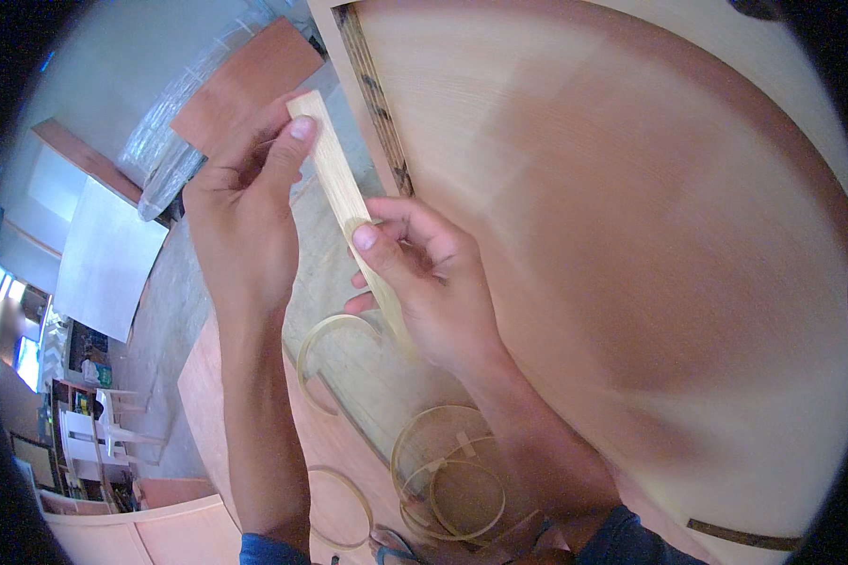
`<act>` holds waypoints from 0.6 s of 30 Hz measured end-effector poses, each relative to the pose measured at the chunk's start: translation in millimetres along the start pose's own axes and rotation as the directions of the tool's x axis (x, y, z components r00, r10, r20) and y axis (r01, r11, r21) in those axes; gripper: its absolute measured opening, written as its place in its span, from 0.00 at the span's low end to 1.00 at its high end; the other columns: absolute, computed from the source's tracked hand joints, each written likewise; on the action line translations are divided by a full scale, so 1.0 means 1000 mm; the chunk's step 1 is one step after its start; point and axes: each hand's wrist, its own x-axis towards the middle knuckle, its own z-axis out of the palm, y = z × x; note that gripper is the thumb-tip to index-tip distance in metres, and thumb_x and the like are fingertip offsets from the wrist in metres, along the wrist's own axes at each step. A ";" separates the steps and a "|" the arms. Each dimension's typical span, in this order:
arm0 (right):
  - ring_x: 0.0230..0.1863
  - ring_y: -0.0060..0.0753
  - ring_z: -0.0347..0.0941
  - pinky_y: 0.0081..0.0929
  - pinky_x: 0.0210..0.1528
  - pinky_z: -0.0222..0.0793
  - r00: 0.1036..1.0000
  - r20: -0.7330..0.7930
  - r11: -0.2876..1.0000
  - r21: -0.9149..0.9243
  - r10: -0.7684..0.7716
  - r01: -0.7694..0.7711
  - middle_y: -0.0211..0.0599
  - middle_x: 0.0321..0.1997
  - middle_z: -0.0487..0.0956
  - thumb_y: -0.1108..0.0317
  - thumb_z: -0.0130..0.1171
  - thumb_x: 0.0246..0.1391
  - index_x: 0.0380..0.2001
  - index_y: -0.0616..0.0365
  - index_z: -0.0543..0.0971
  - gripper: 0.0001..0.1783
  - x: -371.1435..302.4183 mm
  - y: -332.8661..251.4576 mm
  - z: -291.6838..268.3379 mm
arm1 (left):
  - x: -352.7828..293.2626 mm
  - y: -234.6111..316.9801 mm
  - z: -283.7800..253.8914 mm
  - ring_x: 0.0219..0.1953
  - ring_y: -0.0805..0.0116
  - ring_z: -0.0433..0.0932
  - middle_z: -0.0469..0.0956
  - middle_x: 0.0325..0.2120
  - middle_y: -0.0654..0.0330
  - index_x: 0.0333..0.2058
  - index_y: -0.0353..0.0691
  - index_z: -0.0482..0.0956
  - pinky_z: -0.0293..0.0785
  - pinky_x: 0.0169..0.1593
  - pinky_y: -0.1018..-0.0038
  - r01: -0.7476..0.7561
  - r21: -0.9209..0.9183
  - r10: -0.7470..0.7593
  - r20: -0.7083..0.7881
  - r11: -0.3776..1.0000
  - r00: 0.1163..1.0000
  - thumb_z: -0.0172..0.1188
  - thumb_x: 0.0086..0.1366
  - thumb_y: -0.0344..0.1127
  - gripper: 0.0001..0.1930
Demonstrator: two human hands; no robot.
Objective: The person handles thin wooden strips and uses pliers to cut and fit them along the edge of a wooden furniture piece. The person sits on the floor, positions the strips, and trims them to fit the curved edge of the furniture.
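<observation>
A pale wood-grain edging strip (337,174) runs slantwise between my two hands, its upper end toward the top left. My left hand (252,193) pinches that upper end, thumb on the face of the strip. Lower down, my right hand (438,278) grips the same strip with the thumb on top and the fingers behind. The strip's lower end drops past my right hand and blurs. Right beside my hands stands a large light wooden panel (584,207) with a dark, patchy band (375,99) along its left edge.
Loops of thin edging (452,471) lie on the floor below my forearms, with another curl (313,363) nearer my hands. Reddish boards (254,85) and a plastic-wrapped stack (174,132) stand at the far left. A white plastic chair (122,414) is at the left.
</observation>
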 end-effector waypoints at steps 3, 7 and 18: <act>0.34 0.24 0.80 0.28 0.33 0.87 0.999 -0.034 0.993 -0.120 0.017 -0.021 0.35 0.36 0.80 0.62 0.60 0.71 0.50 0.65 0.80 0.16 -0.006 0.010 -0.008 | 0.009 -0.007 0.007 0.38 0.76 0.79 0.86 0.36 0.62 0.48 0.34 0.88 0.74 0.44 0.77 0.015 -0.065 -0.020 -0.077 0.998 0.997 0.69 0.69 0.34 0.13; 0.31 0.22 0.80 0.25 0.32 0.86 0.997 -0.076 0.968 -0.252 0.003 -0.022 0.34 0.33 0.80 0.60 0.57 0.73 0.46 0.65 0.81 0.16 -0.012 0.023 -0.017 | 0.012 -0.011 0.017 0.36 0.76 0.79 0.86 0.34 0.61 0.45 0.31 0.88 0.75 0.42 0.77 -0.038 -0.037 0.034 -0.111 0.999 0.993 0.70 0.68 0.35 0.13; 0.26 0.19 0.77 0.23 0.24 0.79 0.991 -0.130 0.961 -0.276 -0.014 -0.023 0.33 0.30 0.80 0.58 0.56 0.74 0.42 0.65 0.83 0.18 -0.019 0.022 -0.025 | 0.009 -0.013 0.021 0.29 0.78 0.74 0.80 0.25 0.66 0.35 0.31 0.86 0.72 0.38 0.79 0.025 -0.122 -0.021 0.029 0.992 0.999 0.70 0.69 0.37 0.12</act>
